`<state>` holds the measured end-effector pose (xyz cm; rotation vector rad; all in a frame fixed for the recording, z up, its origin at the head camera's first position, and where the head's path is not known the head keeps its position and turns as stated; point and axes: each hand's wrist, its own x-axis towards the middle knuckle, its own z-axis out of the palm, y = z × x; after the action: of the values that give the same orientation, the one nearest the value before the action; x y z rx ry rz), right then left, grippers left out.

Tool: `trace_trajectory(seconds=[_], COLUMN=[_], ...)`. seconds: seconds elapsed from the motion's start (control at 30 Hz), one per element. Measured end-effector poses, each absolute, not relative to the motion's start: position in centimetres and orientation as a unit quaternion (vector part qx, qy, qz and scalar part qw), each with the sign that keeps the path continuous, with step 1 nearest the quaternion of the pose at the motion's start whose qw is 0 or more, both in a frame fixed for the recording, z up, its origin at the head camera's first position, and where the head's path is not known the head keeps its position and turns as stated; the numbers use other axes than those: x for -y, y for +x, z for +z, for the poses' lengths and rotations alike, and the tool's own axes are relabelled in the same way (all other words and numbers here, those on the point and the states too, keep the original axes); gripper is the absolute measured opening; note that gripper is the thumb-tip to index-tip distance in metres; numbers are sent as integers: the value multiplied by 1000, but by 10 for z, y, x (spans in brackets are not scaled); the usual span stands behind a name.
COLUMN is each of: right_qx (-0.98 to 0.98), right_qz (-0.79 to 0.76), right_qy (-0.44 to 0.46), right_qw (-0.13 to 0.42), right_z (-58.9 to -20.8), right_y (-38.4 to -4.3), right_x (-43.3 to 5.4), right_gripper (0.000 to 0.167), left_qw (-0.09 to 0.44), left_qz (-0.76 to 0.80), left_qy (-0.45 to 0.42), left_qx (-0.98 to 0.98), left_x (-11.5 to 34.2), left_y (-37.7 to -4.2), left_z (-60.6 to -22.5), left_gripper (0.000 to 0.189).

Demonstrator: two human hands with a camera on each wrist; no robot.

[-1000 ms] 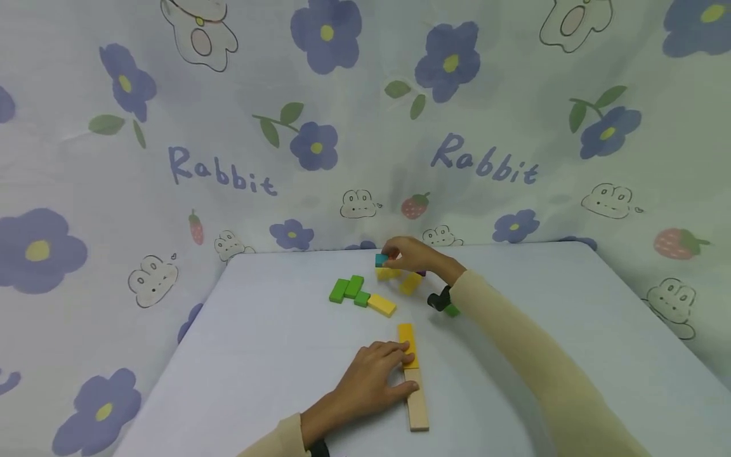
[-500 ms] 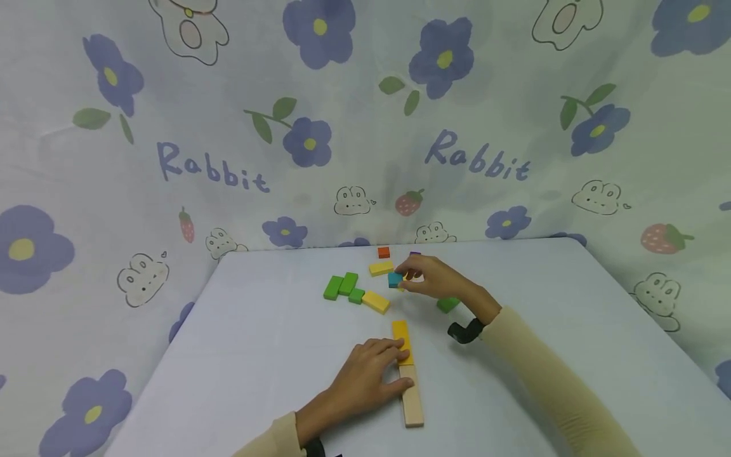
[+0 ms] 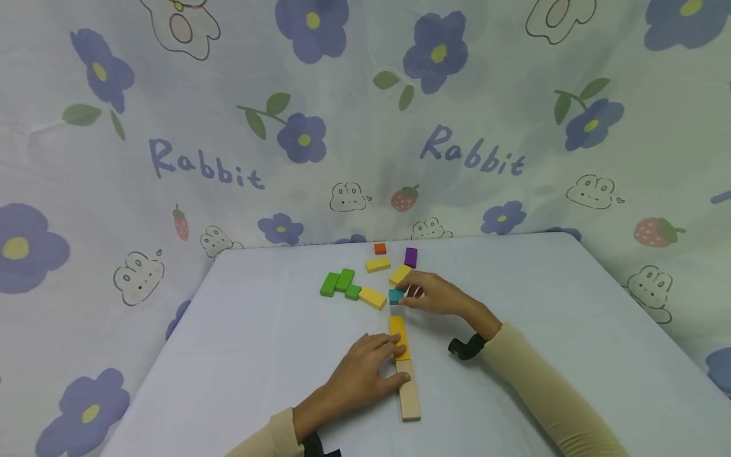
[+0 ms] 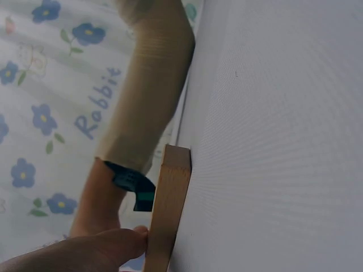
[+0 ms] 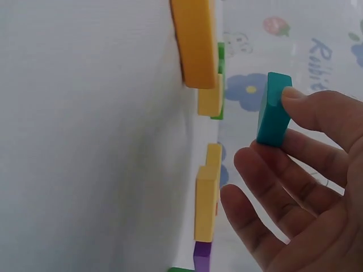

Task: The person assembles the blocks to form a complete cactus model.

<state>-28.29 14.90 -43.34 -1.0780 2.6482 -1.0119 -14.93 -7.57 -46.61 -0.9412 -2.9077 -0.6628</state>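
My right hand pinches a small teal block between thumb and fingers, held above the white table just beyond the orange block. The orange block lies end to end with a plain wooden block, forming a straight row. My left hand rests at the left side of this row, its fingertips on the orange block and its thumb on the wooden one. In the left wrist view, the thumb touches the wooden block near its side.
Beyond the row lie several green blocks, yellow blocks, a purple block and a red-orange block near the table's back edge. A patterned cloth hangs behind the white table.
My right hand has brought the teal block from the far blocks toward the orange block's far end, uncovering yellow and purple blocks. The left hand stays on the row.
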Motion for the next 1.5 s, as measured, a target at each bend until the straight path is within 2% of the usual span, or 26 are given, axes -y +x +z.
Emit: trace_trajectory(seconds=[0.5,0.63,1.5], right_qx=[-889,-891,-894], right_qz=[-292,-297,-306], right_qy=[-335,-323,-302], right_qw=[113,118,125], right_z=[-454,-454,-458], right_y=[-280,-280,-281], right_x=[-143,-142,-141], right_gripper=[27,23,24], left_qw=[11,15,25], left_qz=[-225,-222,-229], left_qy=[-300,-301,-305], left_qx=[927,927,924], left_x=[76,76,76], left_y=[-149,-149,-150], left_z=[-468,-468,-471], left_gripper=[50,50,47])
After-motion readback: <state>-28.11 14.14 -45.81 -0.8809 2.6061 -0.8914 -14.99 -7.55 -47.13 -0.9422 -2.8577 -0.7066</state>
